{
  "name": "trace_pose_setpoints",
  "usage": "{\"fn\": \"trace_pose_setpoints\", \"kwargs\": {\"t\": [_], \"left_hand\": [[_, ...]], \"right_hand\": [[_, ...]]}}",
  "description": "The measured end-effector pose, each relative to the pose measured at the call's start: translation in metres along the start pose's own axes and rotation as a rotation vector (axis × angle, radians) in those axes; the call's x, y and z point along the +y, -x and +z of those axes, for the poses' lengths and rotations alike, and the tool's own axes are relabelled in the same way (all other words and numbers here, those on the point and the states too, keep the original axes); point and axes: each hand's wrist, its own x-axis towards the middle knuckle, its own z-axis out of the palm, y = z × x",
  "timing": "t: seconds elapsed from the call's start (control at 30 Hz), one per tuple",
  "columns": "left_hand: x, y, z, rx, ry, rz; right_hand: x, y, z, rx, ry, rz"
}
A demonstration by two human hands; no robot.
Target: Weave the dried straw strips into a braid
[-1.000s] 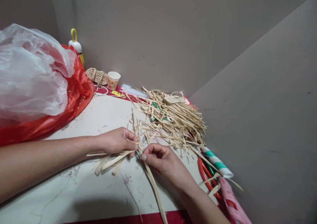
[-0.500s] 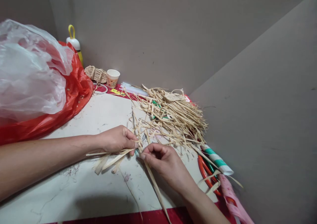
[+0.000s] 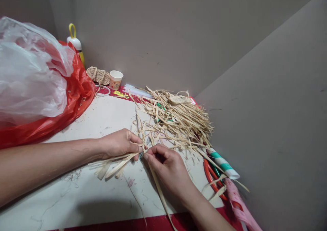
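My left hand [image 3: 123, 144] pinches a small bunch of dry straw strips [image 3: 122, 164] between thumb and fingers; their loose ends fan out below the wrist. Close against it, my right hand [image 3: 163, 159] has thumb and forefinger pressed together on a long flat straw strip [image 3: 158, 186], which trails toward the table's front edge. Between the two hands the strips cross in a small knotted or woven part, partly covered by the fingertips. Just beyond lies a big heap of straw [image 3: 186, 117] with several thin strands reaching to my hands.
A red plastic bag [image 3: 84, 91] with a clear bag [image 3: 30, 74] fills the left. Behind stand a yellow-and-white bottle [image 3: 74, 42], a straw coil [image 3: 98, 75] and a paper cup [image 3: 116, 80]. At right lie red-handled scissors [image 3: 208, 176] and a green-striped roll [image 3: 223, 164]. Grey walls enclose the table.
My right hand has shifted slightly up and left, closer to my left hand's fingertips. The left hand keeps its pinch, and the view has moved a little.
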Motion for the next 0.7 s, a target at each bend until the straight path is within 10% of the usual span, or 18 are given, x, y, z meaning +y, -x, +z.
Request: {"fn": "trace_pose_setpoints", "kwargs": {"t": [0.5,0.7], "left_hand": [[-0.0006,0.0008,0.0007,0.055,0.028,-0.013],[-0.0019,0.0001,0.0008,0.076,-0.023,0.01]], "right_hand": [[0.0066,0.0008,0.0065,0.115,0.195,-0.203],[0.0077,-0.0014,0.0062,-0.012,-0.179,0.12]]}}
